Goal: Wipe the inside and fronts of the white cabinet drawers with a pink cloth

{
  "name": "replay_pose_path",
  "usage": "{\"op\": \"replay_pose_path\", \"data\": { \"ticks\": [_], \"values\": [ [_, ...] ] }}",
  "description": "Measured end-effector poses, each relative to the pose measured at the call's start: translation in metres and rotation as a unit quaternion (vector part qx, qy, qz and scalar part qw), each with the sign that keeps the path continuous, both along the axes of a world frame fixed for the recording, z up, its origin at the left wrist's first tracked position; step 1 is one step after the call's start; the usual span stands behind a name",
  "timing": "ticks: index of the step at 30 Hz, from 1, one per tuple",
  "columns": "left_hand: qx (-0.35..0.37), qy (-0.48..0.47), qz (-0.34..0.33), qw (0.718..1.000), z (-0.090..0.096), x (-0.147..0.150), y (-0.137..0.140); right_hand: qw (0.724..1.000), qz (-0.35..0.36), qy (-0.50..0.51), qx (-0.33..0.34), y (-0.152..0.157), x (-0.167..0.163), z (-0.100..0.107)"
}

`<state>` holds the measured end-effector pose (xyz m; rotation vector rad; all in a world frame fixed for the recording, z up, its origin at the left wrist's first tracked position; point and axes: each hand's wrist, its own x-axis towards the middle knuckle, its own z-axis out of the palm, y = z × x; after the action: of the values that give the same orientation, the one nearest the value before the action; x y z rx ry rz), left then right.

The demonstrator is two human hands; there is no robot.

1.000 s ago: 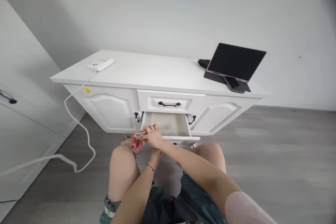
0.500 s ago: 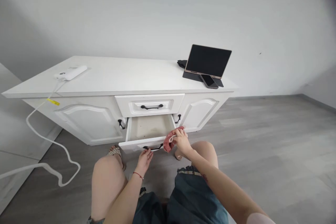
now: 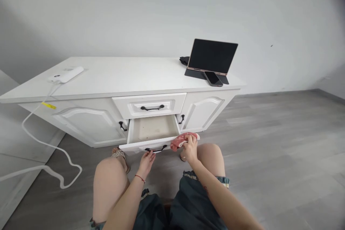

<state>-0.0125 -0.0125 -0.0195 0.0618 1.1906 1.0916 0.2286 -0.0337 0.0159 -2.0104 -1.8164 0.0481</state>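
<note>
The lower drawer (image 3: 151, 145) of a white cabinet is pulled out between my knees, its inner floor showing a few small dark specks. My left hand (image 3: 146, 161) has its fingers closed at the black handle (image 3: 155, 149) on the drawer's front. A pink-red cloth (image 3: 178, 141) with a pale edge is gripped in my right hand (image 3: 191, 147), at the right end of the drawer front. Part of the cloth hangs against the front panel.
On the cabinet top (image 3: 126, 75) stand a propped-up tablet (image 3: 212, 55), a phone (image 3: 213, 78) and a black item (image 3: 184, 60). A white power strip (image 3: 67, 74) lies at the left; its cable (image 3: 61, 147) loops down to the floor. The upper drawer (image 3: 149, 105) is closed.
My right hand and the cloth have moved slightly right along the drawer front, and the cloth's shape has shifted. My left hand stays at the handle. The view has shifted a little.
</note>
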Motion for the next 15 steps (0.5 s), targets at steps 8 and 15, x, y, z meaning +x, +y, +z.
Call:
{"op": "replay_pose_path", "data": {
  "ticks": [8, 15],
  "values": [
    [0.017, -0.004, 0.015, 1.0, -0.001, 0.004, 0.004, 0.989, -0.111, 0.089, 0.031, -0.001, -0.03, -0.004],
    [0.022, 0.002, 0.028, 0.999, -0.004, 0.009, 0.009, 0.878, -0.177, 0.439, 0.076, 0.017, -0.038, -0.031]
  ]
}}
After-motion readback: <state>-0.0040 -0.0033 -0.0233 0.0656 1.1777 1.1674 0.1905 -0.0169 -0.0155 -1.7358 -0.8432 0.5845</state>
